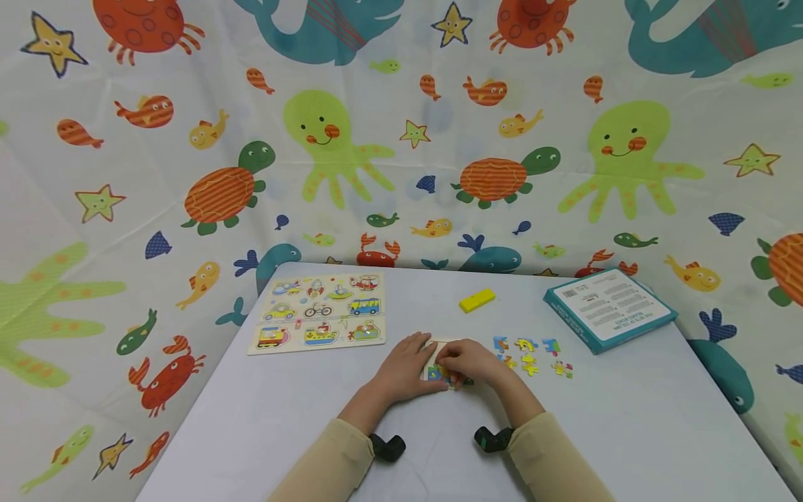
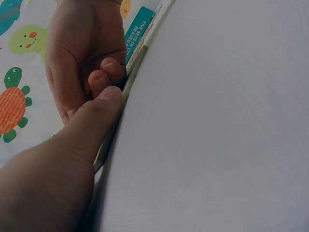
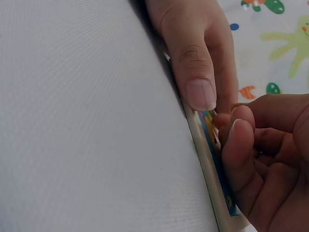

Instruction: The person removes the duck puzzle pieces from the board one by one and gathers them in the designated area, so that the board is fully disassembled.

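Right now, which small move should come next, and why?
Perhaps the right hand should press gently onto the puzzle board: its curled fingers are over the board, while the left hand touches one side, likely steadying it.

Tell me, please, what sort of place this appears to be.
Probably a children's play or learning space: the table carries a board of colourful vehicle pictures and loose jigsaw pieces, and cartoon sea animals cover the backdrop.

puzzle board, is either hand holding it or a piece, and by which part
The left hand rests on the puzzle board, thumb at its near edge; whether the right hand pinches a piece cannot be told.
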### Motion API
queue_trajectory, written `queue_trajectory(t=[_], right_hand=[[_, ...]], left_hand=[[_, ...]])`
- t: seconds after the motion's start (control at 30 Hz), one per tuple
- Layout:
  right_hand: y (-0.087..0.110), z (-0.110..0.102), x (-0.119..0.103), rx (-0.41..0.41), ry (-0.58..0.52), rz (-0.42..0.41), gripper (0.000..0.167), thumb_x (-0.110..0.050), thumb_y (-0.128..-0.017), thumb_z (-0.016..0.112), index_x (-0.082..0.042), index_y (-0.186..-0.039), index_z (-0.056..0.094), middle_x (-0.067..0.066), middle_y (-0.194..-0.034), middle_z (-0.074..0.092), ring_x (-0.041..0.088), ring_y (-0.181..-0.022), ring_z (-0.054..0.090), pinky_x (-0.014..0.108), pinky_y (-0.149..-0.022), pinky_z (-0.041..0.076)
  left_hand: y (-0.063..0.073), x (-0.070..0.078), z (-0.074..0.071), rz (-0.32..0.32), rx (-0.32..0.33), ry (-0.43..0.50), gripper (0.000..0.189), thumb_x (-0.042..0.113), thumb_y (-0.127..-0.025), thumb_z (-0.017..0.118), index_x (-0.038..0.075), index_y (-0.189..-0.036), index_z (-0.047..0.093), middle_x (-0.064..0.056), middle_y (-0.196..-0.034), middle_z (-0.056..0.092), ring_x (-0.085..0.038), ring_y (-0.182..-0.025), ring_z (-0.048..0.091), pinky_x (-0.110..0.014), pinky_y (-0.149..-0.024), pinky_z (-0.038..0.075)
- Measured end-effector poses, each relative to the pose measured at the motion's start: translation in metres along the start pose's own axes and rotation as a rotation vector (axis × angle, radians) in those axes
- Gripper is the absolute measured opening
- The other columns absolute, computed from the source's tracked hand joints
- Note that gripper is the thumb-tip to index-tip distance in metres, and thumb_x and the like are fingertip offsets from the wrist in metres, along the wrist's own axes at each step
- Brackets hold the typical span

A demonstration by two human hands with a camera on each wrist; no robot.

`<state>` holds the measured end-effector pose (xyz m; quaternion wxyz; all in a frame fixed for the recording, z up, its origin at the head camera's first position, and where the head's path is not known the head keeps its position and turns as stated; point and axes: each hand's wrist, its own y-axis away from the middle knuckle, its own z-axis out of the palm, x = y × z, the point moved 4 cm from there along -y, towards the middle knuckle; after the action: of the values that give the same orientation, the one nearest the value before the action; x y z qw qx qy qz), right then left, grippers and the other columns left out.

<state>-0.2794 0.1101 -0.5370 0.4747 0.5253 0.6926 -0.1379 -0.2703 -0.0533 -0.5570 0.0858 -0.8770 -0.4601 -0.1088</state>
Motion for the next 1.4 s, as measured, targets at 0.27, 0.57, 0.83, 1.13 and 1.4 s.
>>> queue_trajectory(t=[0.27,0.57,0.83,1.13,1.4], right_hand=[[-0.0029,-0.0003,0.0037,0.001,-0.014,0.014,0.017,-0.023,-0.098,0.061,-0.010,-0.105,0.069,0.004,-0.076,0.065,0.014,-0.056,0.061,0.028,-0.055,0.056],[0.0010,-0.0001,-0.0010,-0.011,-0.016,0.011,0.016,-0.022,-0.099,0.060,-0.009,-0.103,0.068,0.005,-0.076,0.063,0.015,-0.057,0.059,0.028,-0.055,0.056],[0.0012,-0.0001,0.0021,-0.006,-0.084,0.009,0.017,-0.025,-0.099,0.060,-0.010,-0.104,0.065,0.006,-0.079,0.065,0.016,-0.063,0.062,0.028,-0.061,0.057],[0.0020,0.0008,0.0009,-0.018,-0.142,-0.049,0.013,-0.018,-0.096,0.063,-0.009,-0.105,0.061,0.008,-0.090,0.062,0.018,-0.066,0.061,0.029,-0.060,0.057],[0.0045,0.0010,-0.0040,0.001,-0.133,-0.075,0.011,-0.012,-0.094,0.064,-0.007,-0.104,0.060,0.008,-0.086,0.060,0.017,-0.062,0.058,0.028,-0.056,0.056]], left_hand=[[-0.0004,-0.0011,0.0022,-0.005,0.001,-0.004,0.094,0.082,-0.082,0.047,0.019,-0.152,0.040,-0.001,-0.162,0.030,-0.023,-0.152,0.024,-0.043,-0.124,0.025],[-0.0002,-0.0007,0.0005,-0.021,-0.015,0.017,0.094,0.082,-0.082,0.048,0.021,-0.153,0.039,0.000,-0.162,0.029,-0.023,-0.152,0.023,-0.043,-0.124,0.024],[0.0008,0.0010,-0.0020,-0.018,-0.017,0.025,0.093,0.081,-0.083,0.049,0.021,-0.153,0.039,0.000,-0.162,0.029,-0.023,-0.152,0.023,-0.043,-0.124,0.024],[0.0004,-0.0003,-0.0004,-0.023,-0.021,0.029,0.093,0.082,-0.082,0.048,0.023,-0.153,0.039,0.000,-0.162,0.029,-0.023,-0.152,0.022,-0.043,-0.124,0.024],[0.0002,0.0000,-0.0011,-0.014,-0.013,0.029,0.093,0.082,-0.082,0.047,0.022,-0.153,0.039,0.000,-0.162,0.030,-0.023,-0.152,0.023,-0.043,-0.124,0.024]])
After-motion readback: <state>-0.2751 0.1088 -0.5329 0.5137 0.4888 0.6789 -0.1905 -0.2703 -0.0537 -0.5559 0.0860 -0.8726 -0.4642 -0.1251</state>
